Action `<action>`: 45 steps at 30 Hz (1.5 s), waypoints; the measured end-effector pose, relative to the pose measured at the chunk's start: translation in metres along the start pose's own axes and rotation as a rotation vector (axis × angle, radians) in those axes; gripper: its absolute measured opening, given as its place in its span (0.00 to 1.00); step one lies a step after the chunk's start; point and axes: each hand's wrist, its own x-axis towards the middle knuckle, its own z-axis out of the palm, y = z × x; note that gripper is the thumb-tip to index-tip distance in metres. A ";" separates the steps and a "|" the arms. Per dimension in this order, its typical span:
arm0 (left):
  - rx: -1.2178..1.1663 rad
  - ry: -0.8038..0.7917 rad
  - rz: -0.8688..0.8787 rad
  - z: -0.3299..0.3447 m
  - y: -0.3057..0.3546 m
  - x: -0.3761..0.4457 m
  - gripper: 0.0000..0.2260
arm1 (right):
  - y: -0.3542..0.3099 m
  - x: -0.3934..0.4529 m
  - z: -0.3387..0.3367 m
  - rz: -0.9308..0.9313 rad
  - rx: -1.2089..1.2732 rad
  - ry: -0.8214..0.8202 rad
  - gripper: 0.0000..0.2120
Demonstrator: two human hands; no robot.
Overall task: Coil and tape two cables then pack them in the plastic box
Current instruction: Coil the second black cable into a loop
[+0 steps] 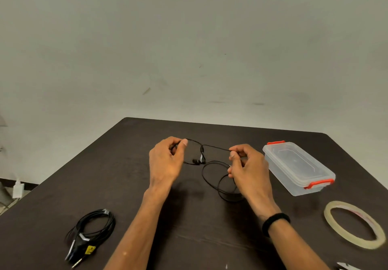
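Two hands pinch a thin black earphone cable.

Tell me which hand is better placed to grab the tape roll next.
The right hand: the tape roll lies on its side of the table. The left hand sits farther away; both pinch the earphone cable.

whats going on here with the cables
A person is holding a thin black earphone cable stretched between the left hand and right hand, its loose loops hanging onto the table. A second cable lies already coiled at the near left. The plastic box sits closed on the right, with the tape roll nearer.
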 end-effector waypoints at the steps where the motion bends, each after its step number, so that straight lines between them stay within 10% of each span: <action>1: -0.043 0.049 -0.046 0.000 0.000 0.000 0.08 | 0.000 0.000 0.001 0.003 -0.017 -0.007 0.06; 10: -0.606 0.403 -0.524 -0.004 -0.012 0.010 0.08 | 0.010 0.008 -0.004 0.119 -0.029 0.080 0.04; 23: -0.965 0.587 -0.622 -0.011 -0.016 0.019 0.05 | 0.018 0.013 -0.007 0.245 0.037 0.157 0.05; 30: -0.136 0.393 -0.134 0.000 -0.009 0.006 0.08 | 0.013 0.010 -0.005 0.139 -0.008 0.071 0.04; 36: 0.004 -0.441 0.400 0.034 0.020 -0.034 0.17 | -0.001 0.003 0.000 -0.125 0.137 -0.075 0.06; 40: 0.437 -0.391 0.453 0.034 0.010 -0.034 0.14 | -0.007 0.004 -0.005 -0.129 0.250 -0.026 0.04; 45: 0.674 -0.170 0.118 0.010 -0.016 -0.013 0.07 | -0.014 0.011 -0.015 -0.019 0.490 0.171 0.04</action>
